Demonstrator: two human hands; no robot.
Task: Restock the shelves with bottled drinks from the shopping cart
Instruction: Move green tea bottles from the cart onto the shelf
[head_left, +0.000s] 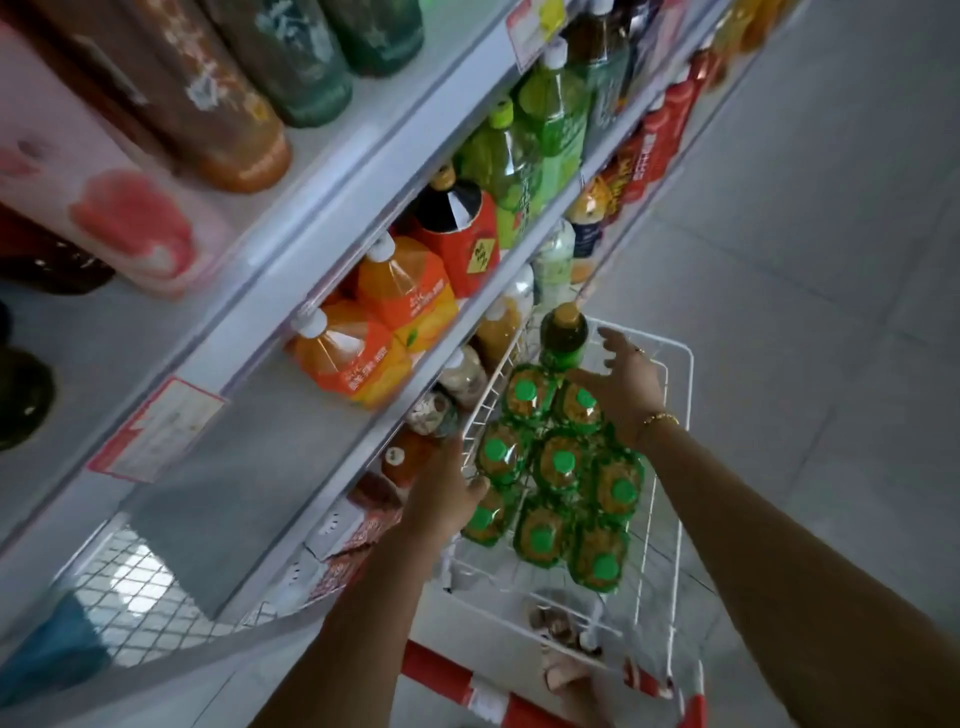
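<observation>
A white wire shopping cart (680, 395) stands below me, holding several green-capped bottles (558, 462) packed upright and one taller dark-green bottle with a yellow cap (563, 332) at its far end. My right hand (621, 382) hovers over the far bottles with fingers spread, holding nothing. My left hand (441, 488) reaches over the cart's left rim beside the nearest bottles; its fingers are hidden from view. The shelves (363, 171) rise on the left, stocked with orange juice bottles (363, 348) and green tea bottles (535, 135).
The cart's red handle (457, 680) is nearest me. Price tags (156, 428) hang on the shelf edges. A bare stretch of the middle shelf (249, 457) lies left of the orange bottles. Grey tiled floor (805, 260) spreads to the right.
</observation>
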